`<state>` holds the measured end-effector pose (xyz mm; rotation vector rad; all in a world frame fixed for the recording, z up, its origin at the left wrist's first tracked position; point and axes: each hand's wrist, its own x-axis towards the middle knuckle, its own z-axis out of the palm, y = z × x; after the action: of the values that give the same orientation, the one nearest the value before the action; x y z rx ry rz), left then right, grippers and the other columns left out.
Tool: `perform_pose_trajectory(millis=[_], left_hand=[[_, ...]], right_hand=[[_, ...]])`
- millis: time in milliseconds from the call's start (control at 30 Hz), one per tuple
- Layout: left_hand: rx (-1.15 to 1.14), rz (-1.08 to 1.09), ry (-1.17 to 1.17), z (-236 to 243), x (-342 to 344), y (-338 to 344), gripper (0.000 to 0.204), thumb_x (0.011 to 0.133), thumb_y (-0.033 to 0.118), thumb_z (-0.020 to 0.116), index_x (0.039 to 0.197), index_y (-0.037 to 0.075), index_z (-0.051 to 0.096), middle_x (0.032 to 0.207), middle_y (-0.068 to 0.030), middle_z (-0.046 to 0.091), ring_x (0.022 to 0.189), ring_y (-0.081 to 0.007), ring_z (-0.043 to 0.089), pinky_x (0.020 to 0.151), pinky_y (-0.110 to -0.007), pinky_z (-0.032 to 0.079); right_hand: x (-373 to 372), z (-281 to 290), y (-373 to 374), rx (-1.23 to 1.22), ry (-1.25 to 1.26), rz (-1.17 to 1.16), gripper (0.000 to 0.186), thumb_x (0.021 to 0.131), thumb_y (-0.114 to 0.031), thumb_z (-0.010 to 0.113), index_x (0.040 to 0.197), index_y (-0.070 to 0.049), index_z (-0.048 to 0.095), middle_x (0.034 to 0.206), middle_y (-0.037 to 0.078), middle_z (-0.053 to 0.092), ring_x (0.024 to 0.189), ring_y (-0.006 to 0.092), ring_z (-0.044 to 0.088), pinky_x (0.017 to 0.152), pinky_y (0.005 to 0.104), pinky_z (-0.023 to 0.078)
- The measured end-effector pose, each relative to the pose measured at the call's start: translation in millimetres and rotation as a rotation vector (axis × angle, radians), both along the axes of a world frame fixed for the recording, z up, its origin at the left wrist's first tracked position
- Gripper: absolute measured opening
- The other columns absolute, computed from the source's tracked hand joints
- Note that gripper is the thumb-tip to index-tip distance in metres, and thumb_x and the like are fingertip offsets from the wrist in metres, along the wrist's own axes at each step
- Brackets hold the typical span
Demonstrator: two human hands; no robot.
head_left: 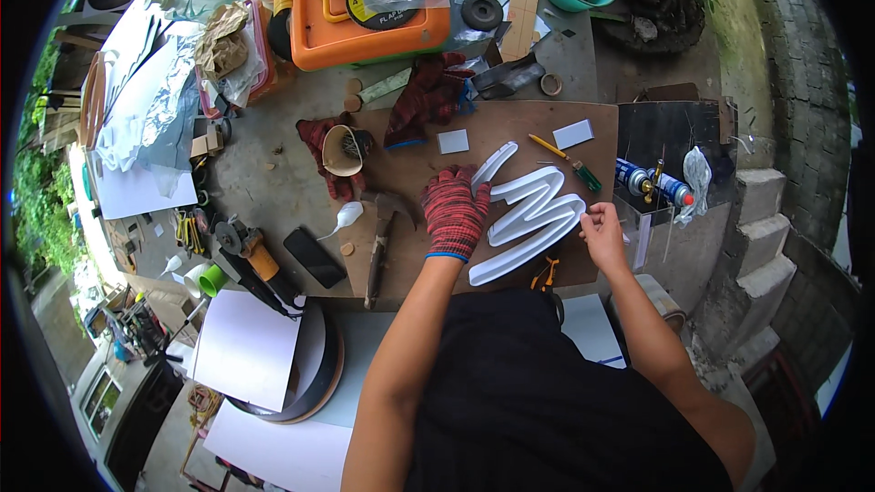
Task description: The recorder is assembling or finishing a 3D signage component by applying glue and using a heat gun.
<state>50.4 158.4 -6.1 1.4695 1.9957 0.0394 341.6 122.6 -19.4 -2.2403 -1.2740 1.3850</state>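
Observation:
A white zigzag channel piece (533,210) with raised edges lies on a brown board (565,266). My left hand (456,210), in a red and black knit glove, rests at its left side, fingers curled against the curved upper strip (495,164). At the zigzag's right bend my bare right hand (602,232) pinches the edge between thumb and fingers; anything small within the pinch is hidden. Beyond the piece lie a yellow pencil (545,144), a green-handled screwdriver (586,176) and two small white cards (572,133).
Left of my gloved hand lie a hammer (377,251), a white squeeze bottle (347,215), a phone (313,257) and an angle grinder (260,260). An orange toolbox (372,36) stands at the back. Gas canisters (673,188) lie at the right. Orange-handled pliers (545,274) are near my body.

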Motion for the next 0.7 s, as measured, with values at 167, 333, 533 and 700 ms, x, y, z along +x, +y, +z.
perform_pose_trajectory(millis=[167, 333, 533, 700], left_hand=[[-0.039, -0.009, 0.01, -5.9, 0.8, 5.6, 0.037, 0.086, 0.032, 0.062, 0.117, 0.014, 0.064, 0.111, -0.0134, 0.062, 0.101, -0.0323, 0.058, 0.091, -0.046, 0.044], [-0.045, 0.017, -0.031, -5.5, 1.2, 11.0, 0.036, 0.086, 0.03, 0.063, 0.119, 0.017, 0.064, 0.114, -0.0126, 0.061, 0.104, -0.0325, 0.058, 0.093, -0.045, 0.043], [0.066, -0.03, -0.055, -6.9, 7.7, 14.1, 0.033, 0.087, 0.025, 0.062, 0.119, 0.023, 0.066, 0.122, -0.0103, 0.059, 0.11, -0.031, 0.056, 0.097, -0.045, 0.041], [0.059, -0.036, -0.044, -16.6, 7.4, 17.0, 0.032, 0.087, 0.024, 0.062, 0.118, 0.024, 0.067, 0.124, -0.0094, 0.058, 0.111, -0.0307, 0.055, 0.099, -0.045, 0.039]], right_hand=[[-0.4, -3.5, -1.4, -0.08, 0.086, -0.021, 0.027, 0.09, -0.016, 0.064, 0.106, 0.001, 0.049, 0.078, 0.008, 0.06, 0.063, 0.013, 0.06, 0.059, 0.0267, 0.049], [0.1, -5.2, -2.6, -0.083, 0.124, -0.037, 0.025, 0.091, -0.014, 0.063, 0.105, 0.001, 0.05, 0.078, 0.007, 0.06, 0.063, 0.0117, 0.06, 0.058, 0.0256, 0.049], [-3.3, -2.5, 1.3, -0.095, 0.148, -0.057, 0.024, 0.092, -0.014, 0.062, 0.105, 0.001, 0.05, 0.08, 0.006, 0.061, 0.064, 0.0116, 0.06, 0.059, 0.0255, 0.049], [-6.0, -2.4, -0.2, -0.109, 0.175, -0.052, 0.023, 0.092, -0.014, 0.062, 0.106, 0.001, 0.05, 0.08, 0.007, 0.061, 0.065, 0.0118, 0.061, 0.06, 0.0256, 0.049]])
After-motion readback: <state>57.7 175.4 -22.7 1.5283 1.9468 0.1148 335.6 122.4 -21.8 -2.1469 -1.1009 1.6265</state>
